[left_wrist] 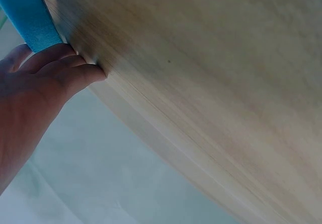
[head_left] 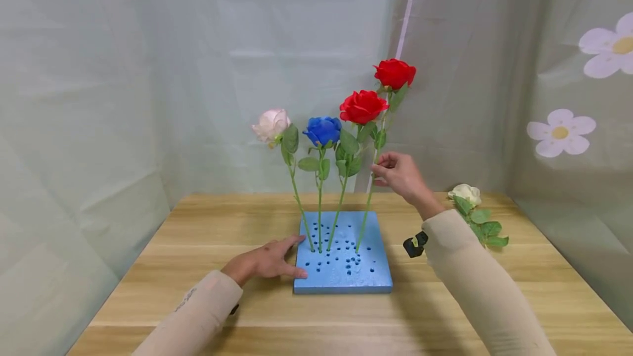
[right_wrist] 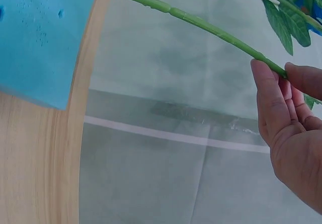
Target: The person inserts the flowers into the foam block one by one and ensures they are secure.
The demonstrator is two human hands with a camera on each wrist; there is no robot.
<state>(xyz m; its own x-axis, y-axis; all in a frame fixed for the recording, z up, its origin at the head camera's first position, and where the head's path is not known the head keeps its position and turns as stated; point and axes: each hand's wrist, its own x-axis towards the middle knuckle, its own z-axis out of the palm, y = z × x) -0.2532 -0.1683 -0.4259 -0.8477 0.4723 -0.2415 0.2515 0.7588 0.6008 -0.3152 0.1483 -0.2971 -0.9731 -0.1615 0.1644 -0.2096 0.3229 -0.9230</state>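
A blue board [head_left: 341, 279] dotted with many holes lies on the table. From it rise a pale pink rose [head_left: 271, 125], a blue rose [head_left: 323, 131] and a red rose [head_left: 363, 107]. My right hand [head_left: 403, 176] pinches the green stem [right_wrist: 211, 28] of a taller red rose [head_left: 394, 73] between thumb and fingers; its lower end meets the board's right half. At the board's left edge, my left hand [head_left: 269, 259] rests with thumb and fingers spread, touching the side. The left wrist view shows those fingers [left_wrist: 75, 75] against the board's edge.
A white rose [head_left: 466, 194] with green leaves lies on the wooden table [head_left: 198, 268] at the right, beyond my right forearm. Pale curtains [head_left: 296, 26] enclose the table at the back and sides.
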